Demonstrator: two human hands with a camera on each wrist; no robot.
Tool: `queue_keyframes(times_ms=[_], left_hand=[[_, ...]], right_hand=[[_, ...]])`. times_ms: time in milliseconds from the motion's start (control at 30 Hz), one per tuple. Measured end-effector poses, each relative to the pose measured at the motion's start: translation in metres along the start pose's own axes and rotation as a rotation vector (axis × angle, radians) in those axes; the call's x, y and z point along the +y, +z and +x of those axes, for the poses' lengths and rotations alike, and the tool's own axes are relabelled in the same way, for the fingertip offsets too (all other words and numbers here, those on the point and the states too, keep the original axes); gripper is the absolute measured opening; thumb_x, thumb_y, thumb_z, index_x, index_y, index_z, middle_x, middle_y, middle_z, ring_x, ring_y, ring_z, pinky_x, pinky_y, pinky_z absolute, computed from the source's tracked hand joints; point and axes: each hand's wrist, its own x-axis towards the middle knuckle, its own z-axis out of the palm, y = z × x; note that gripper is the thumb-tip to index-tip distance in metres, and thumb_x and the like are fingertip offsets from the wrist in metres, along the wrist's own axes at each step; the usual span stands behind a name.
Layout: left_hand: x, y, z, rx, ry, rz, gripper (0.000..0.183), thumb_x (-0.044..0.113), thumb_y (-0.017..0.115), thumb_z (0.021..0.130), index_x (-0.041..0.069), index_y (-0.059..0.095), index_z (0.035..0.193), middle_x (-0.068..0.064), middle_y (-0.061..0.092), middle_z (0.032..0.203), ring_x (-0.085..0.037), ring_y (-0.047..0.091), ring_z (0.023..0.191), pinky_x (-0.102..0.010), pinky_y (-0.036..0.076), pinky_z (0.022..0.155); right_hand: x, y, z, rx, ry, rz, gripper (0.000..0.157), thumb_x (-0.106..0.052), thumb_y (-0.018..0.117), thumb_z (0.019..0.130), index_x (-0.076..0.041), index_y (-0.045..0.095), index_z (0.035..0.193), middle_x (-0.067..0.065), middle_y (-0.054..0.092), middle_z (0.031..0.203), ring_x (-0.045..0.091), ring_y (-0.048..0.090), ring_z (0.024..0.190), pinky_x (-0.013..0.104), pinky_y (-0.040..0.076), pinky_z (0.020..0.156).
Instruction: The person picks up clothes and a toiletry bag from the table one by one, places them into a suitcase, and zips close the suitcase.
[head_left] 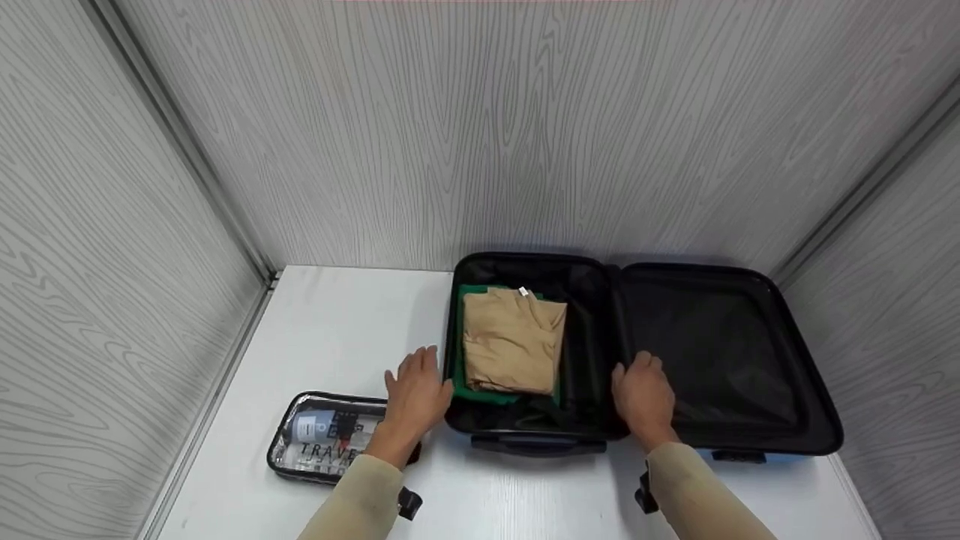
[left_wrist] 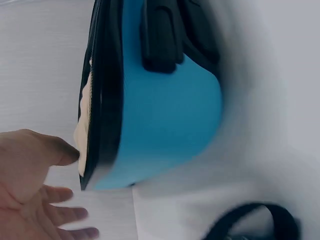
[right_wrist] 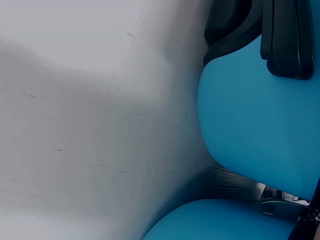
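An open suitcase [head_left: 592, 360] with a black lining and a blue shell [left_wrist: 165, 115] lies with its halves side by side. Folded in its left half is a tan garment [head_left: 514, 341] on top of a green one [head_left: 459, 392]. My left hand [head_left: 420, 397] is at the left rim, its fingers extended and spread; in the left wrist view the thumb is near the rim and the tan cloth. Over the seam between the halves is my right hand [head_left: 645, 397], thumb apart from loosely bent fingers. Almost all of it is out of the right wrist view.
Left of the suitcase lies a clear travel pouch [head_left: 322, 439] with black edging and items inside, partly behind the left forearm. The white table [head_left: 345, 322] meets grey wood-grain panels [head_left: 450, 135] at the back and sides. A black handle [head_left: 536, 446] faces the front.
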Motion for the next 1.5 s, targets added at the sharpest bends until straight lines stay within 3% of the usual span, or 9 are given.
queue_keyframes(times_ms=[167,400,567,767,867,1167,1333,1500], left_hand=[[-0.015,-0.001,-0.015,-0.036,-0.105,0.001,0.073,0.042,0.064,0.105,-0.005,0.041,0.156,-0.029,0.047,0.156,-0.05,0.04,0.147,-0.086,0.021,0.11],[-0.026,-0.01,-0.029,-0.078,-0.14,0.03,0.081,0.051,0.062,0.104,-0.004,0.038,0.159,-0.03,0.047,0.157,-0.052,0.038,0.149,-0.089,0.014,0.109],[-0.03,-0.016,-0.038,-0.152,-0.205,0.092,0.087,0.049,0.065,0.102,-0.008,0.034,0.16,-0.036,0.04,0.159,-0.059,0.03,0.15,-0.092,0.015,0.105],[-0.039,-0.013,-0.048,-0.274,-0.373,0.121,0.095,0.047,0.068,0.1,-0.012,0.025,0.161,-0.045,0.021,0.163,-0.069,0.015,0.149,-0.095,0.021,0.097],[-0.043,-0.009,-0.052,-0.314,-0.414,0.123,0.097,0.046,0.068,0.1,-0.014,0.023,0.161,-0.046,0.014,0.163,-0.07,0.009,0.15,-0.095,0.023,0.096],[-0.045,-0.004,-0.052,-0.348,-0.408,0.112,0.101,0.042,0.073,0.097,-0.014,0.02,0.161,-0.047,0.007,0.164,-0.069,0.002,0.151,-0.095,0.022,0.095],[-0.048,-0.001,-0.049,-0.355,-0.348,0.115,0.101,0.043,0.075,0.095,-0.01,0.023,0.162,-0.043,0.007,0.167,-0.065,0.002,0.154,-0.094,0.019,0.1],[-0.051,0.004,-0.044,-0.307,-0.261,0.133,0.097,0.043,0.077,0.094,-0.008,0.029,0.162,-0.04,0.012,0.168,-0.061,0.006,0.156,-0.093,0.015,0.104]], right_hand=[[-0.001,0.001,-0.001,0.033,-0.018,-0.009,0.038,-0.024,0.058,0.107,0.013,0.055,0.115,0.031,0.059,0.101,0.046,0.066,0.079,0.061,0.056,0.067],[-0.001,0.004,-0.002,0.115,-0.068,-0.036,0.034,-0.021,0.063,0.105,0.013,0.056,0.107,0.03,0.058,0.092,0.044,0.064,0.067,0.058,0.055,0.057],[0.001,0.004,-0.003,0.11,-0.062,-0.031,0.035,-0.021,0.063,0.105,0.013,0.057,0.108,0.029,0.059,0.093,0.045,0.065,0.068,0.059,0.056,0.058],[0.002,0.004,-0.003,0.065,-0.053,-0.009,0.037,-0.024,0.059,0.106,0.013,0.056,0.112,0.031,0.059,0.098,0.046,0.065,0.075,0.061,0.056,0.062],[0.002,0.004,-0.002,0.049,-0.049,-0.003,0.039,-0.025,0.058,0.107,0.013,0.056,0.115,0.031,0.059,0.099,0.046,0.065,0.077,0.061,0.056,0.064],[0.002,0.004,0.001,0.085,-0.063,-0.01,0.036,-0.023,0.06,0.106,0.013,0.056,0.111,0.03,0.059,0.095,0.045,0.065,0.072,0.059,0.055,0.061],[0.001,0.005,0.0,0.132,-0.092,-0.034,0.033,-0.021,0.063,0.105,0.012,0.057,0.104,0.028,0.058,0.088,0.042,0.062,0.064,0.057,0.055,0.055],[0.0,0.004,-0.001,0.091,-0.066,-0.033,0.034,-0.023,0.06,0.106,0.011,0.056,0.106,0.028,0.058,0.092,0.043,0.064,0.069,0.058,0.055,0.059]])
